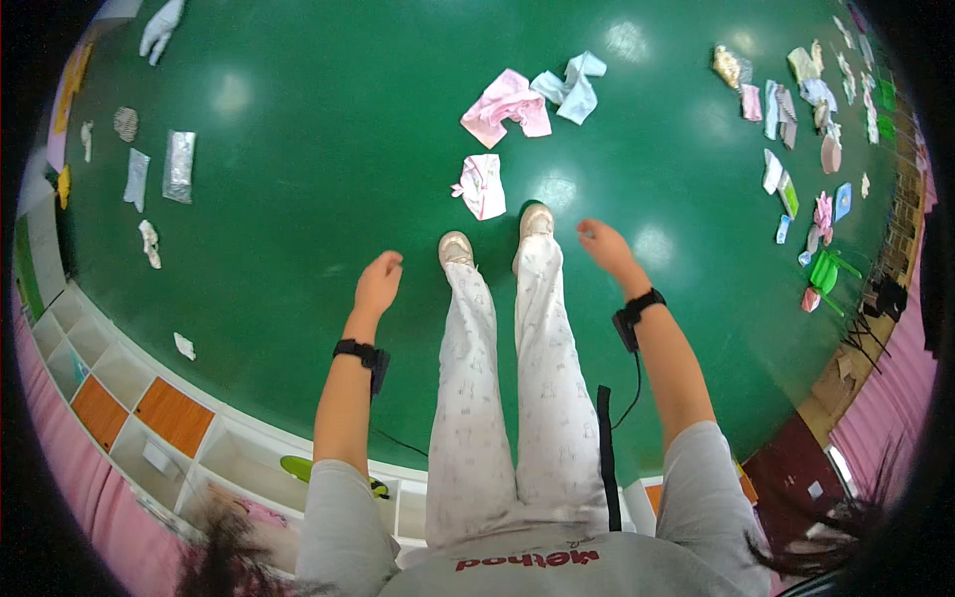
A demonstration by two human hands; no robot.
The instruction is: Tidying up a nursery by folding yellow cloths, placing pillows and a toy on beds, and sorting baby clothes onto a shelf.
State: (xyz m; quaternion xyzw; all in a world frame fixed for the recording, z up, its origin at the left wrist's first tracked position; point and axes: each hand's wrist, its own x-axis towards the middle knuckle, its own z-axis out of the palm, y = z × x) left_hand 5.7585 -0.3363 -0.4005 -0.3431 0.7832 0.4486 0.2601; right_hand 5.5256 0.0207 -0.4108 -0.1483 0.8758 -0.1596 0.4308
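Note:
My left hand point(380, 283) hangs over the floor beside my left shoe, fingers loosely bent with nothing visible in them. On the other side my right hand point(605, 245) is held near my right shoe, also empty, its fingers slightly curled. Neither hand touches anything. Just ahead of my shoes lies a folded white cloth with pink edging point(482, 187). Beyond it a pink garment point(505, 107) is spread in a crumpled shape. Touching its right side is a twisted light blue garment point(574, 88).
Scattered at the left are a clear plastic packet point(179, 167), a light blue cloth piece point(137, 179) and small white items. Many clothes and packets lie at the right near a small green chair point(828, 274). White cubby shelves point(139, 463) line the lower left.

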